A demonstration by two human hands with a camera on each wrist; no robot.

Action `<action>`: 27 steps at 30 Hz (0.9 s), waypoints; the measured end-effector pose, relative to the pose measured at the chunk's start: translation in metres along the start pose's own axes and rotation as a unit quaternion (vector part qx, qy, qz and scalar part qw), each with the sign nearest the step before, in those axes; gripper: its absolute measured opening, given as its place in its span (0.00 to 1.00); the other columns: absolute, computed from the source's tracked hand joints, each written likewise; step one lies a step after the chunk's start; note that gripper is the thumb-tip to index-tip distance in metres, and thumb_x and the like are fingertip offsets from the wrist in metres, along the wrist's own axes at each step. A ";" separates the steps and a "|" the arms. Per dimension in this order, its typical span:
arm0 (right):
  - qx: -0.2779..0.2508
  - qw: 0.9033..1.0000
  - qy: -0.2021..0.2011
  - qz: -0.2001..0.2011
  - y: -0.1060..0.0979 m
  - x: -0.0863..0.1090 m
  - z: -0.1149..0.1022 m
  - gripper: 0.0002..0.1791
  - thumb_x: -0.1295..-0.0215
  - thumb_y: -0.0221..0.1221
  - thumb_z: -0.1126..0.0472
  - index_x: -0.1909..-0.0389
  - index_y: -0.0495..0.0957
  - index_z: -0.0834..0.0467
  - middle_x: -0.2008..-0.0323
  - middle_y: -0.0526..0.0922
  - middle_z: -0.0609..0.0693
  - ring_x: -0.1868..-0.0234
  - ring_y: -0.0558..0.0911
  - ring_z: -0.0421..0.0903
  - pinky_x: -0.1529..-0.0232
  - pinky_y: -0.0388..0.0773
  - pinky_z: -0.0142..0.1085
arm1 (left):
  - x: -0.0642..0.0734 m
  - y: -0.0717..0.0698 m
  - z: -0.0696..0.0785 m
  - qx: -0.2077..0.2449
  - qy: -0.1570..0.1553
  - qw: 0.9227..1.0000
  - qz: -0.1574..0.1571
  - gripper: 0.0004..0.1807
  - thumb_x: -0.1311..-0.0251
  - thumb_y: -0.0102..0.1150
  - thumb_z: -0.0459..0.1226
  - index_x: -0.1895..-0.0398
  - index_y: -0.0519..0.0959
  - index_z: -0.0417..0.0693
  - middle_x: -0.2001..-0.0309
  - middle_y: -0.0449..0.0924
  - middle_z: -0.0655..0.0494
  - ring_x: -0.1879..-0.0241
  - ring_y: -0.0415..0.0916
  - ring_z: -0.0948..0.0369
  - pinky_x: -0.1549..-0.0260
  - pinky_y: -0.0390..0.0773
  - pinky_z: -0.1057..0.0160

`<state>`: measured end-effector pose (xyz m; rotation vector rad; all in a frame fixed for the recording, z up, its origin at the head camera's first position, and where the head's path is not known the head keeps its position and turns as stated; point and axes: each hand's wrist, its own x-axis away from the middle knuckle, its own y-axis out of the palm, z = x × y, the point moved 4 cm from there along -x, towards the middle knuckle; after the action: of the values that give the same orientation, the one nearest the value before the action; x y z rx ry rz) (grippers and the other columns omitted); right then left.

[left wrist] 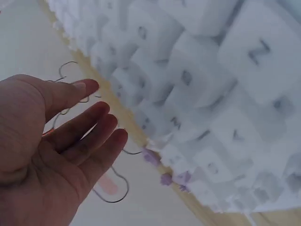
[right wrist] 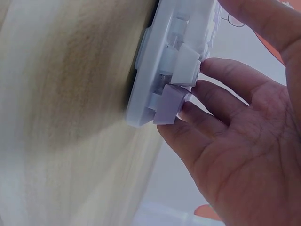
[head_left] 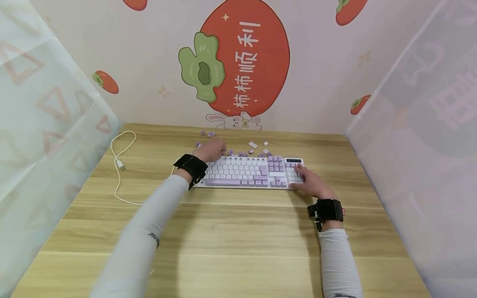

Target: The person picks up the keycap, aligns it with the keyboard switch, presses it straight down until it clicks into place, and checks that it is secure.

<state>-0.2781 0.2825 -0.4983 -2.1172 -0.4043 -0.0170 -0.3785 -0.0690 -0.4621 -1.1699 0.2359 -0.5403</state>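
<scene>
A white and purple keyboard [head_left: 232, 170] lies on the wooden table; along its far row several key positions show dark, without caps. My left hand [head_left: 212, 150] is over the far left part of the keyboard, close to loose purple keycaps [head_left: 231, 153]. In the left wrist view, its thumb overlaps the index finger and the other fingers [left wrist: 101, 165] are loosely extended; I see nothing between them. My right hand [head_left: 311, 182] rests on the keyboard's right end. In the right wrist view, its fingertips [right wrist: 176, 129] touch the white and purple keys [right wrist: 170, 104].
Behind the keyboard lie more loose keycaps, among them a white one [head_left: 253, 145] and purple ones [head_left: 211, 134]. A white cable [head_left: 116, 188] with a USB plug [head_left: 120, 164] loops on the left. A printed wall [head_left: 316, 82] rises behind, with pale sheets at both sides.
</scene>
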 end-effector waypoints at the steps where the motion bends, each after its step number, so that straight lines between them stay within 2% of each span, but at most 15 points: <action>1: -0.001 1.000 0.002 -0.001 -0.001 0.000 0.000 0.46 0.33 0.66 0.53 0.23 0.55 0.67 0.21 0.48 0.68 0.23 0.49 0.71 0.26 0.52 0.62 | -0.003 0.003 -0.002 0.001 -0.005 1.000 -0.009 0.17 0.28 0.45 0.24 0.79 0.67 0.38 0.77 0.55 0.54 0.75 0.57 0.58 0.69 0.62 0.60; 2: 0.001 1.000 0.003 -0.001 -0.001 0.001 0.000 0.46 0.33 0.66 0.52 0.23 0.55 0.66 0.21 0.48 0.68 0.23 0.49 0.71 0.26 0.52 0.63 | -0.006 0.005 -0.005 0.001 -0.010 1.000 -0.016 0.17 0.28 0.44 0.24 0.79 0.64 0.41 0.76 0.51 0.54 0.75 0.53 0.57 0.70 0.58 0.60; 3: -0.001 1.000 0.007 -0.002 -0.001 0.002 0.000 0.46 0.33 0.66 0.52 0.22 0.55 0.65 0.21 0.48 0.67 0.23 0.49 0.71 0.26 0.52 0.62 | -0.007 0.007 -0.007 -0.001 -0.012 1.000 -0.013 0.17 0.29 0.45 0.23 0.79 0.65 0.43 0.77 0.53 0.56 0.75 0.55 0.58 0.70 0.60 0.61; 6: 0.001 1.000 0.011 -0.006 -0.001 0.004 -0.001 0.47 0.33 0.66 0.51 0.22 0.54 0.64 0.21 0.47 0.67 0.22 0.49 0.70 0.26 0.53 0.62 | -0.010 0.011 -0.012 -0.006 -0.017 1.000 -0.003 0.13 0.31 0.48 0.22 0.74 0.72 0.40 0.74 0.63 0.54 0.72 0.62 0.57 0.66 0.67 0.61; 8: 0.005 1.000 0.008 -0.006 -0.001 0.004 -0.002 0.47 0.33 0.66 0.51 0.22 0.54 0.64 0.21 0.47 0.67 0.23 0.50 0.71 0.27 0.53 0.63 | -0.011 0.012 -0.014 -0.009 -0.016 1.000 0.008 0.09 0.31 0.49 0.22 0.67 0.77 0.37 0.68 0.72 0.49 0.66 0.67 0.55 0.61 0.72 0.58; 11: 0.011 1.000 0.004 -0.007 -0.001 0.005 -0.003 0.47 0.33 0.66 0.51 0.22 0.54 0.64 0.21 0.47 0.68 0.23 0.50 0.71 0.26 0.53 0.63 | -0.012 0.013 -0.015 -0.007 -0.021 1.000 0.018 0.07 0.32 0.50 0.21 0.59 0.79 0.33 0.59 0.79 0.43 0.58 0.74 0.50 0.53 0.76 0.54; 15: 0.019 1.000 -0.004 -0.002 -0.001 0.005 -0.004 0.46 0.33 0.66 0.52 0.23 0.55 0.67 0.22 0.48 0.70 0.24 0.50 0.72 0.27 0.53 0.64 | -0.012 0.014 -0.017 -0.020 -0.024 0.999 0.020 0.11 0.31 0.49 0.21 0.50 0.78 0.32 0.50 0.80 0.39 0.48 0.76 0.46 0.46 0.77 0.51; 19: 0.019 1.000 -0.006 0.001 -0.001 0.005 -0.005 0.45 0.32 0.66 0.53 0.23 0.55 0.67 0.22 0.48 0.70 0.24 0.50 0.73 0.27 0.53 0.64 | -0.011 0.015 -0.019 -0.022 -0.019 0.999 0.018 0.12 0.28 0.46 0.22 0.52 0.80 0.32 0.52 0.80 0.39 0.51 0.75 0.47 0.48 0.76 0.50; 21: 0.020 1.000 -0.007 0.000 -0.001 0.005 -0.005 0.46 0.32 0.66 0.53 0.23 0.54 0.68 0.22 0.47 0.71 0.24 0.50 0.73 0.27 0.53 0.64 | -0.009 0.015 -0.021 -0.003 -0.015 1.000 0.022 0.12 0.28 0.46 0.24 0.51 0.81 0.31 0.51 0.80 0.38 0.50 0.75 0.46 0.46 0.76 0.49; 25: 0.013 1.000 -0.002 -0.001 0.002 0.005 -0.003 0.45 0.32 0.65 0.54 0.23 0.54 0.67 0.21 0.47 0.69 0.23 0.49 0.72 0.26 0.52 0.63 | -0.007 0.011 -0.029 0.058 -0.008 0.997 0.048 0.13 0.28 0.51 0.27 0.47 0.80 0.31 0.47 0.79 0.37 0.44 0.75 0.44 0.42 0.75 0.47; 27: 0.012 1.000 -0.007 0.001 0.002 0.005 -0.003 0.45 0.32 0.66 0.54 0.23 0.54 0.68 0.22 0.47 0.70 0.23 0.49 0.72 0.26 0.53 0.63 | -0.007 0.006 -0.034 0.098 -0.001 0.993 0.070 0.11 0.29 0.54 0.27 0.49 0.80 0.30 0.50 0.80 0.37 0.48 0.77 0.45 0.45 0.77 0.48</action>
<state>-0.2726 0.2807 -0.4972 -2.0956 -0.4087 0.0030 -0.3977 -0.0917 -0.4814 -0.9560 0.2553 -0.4289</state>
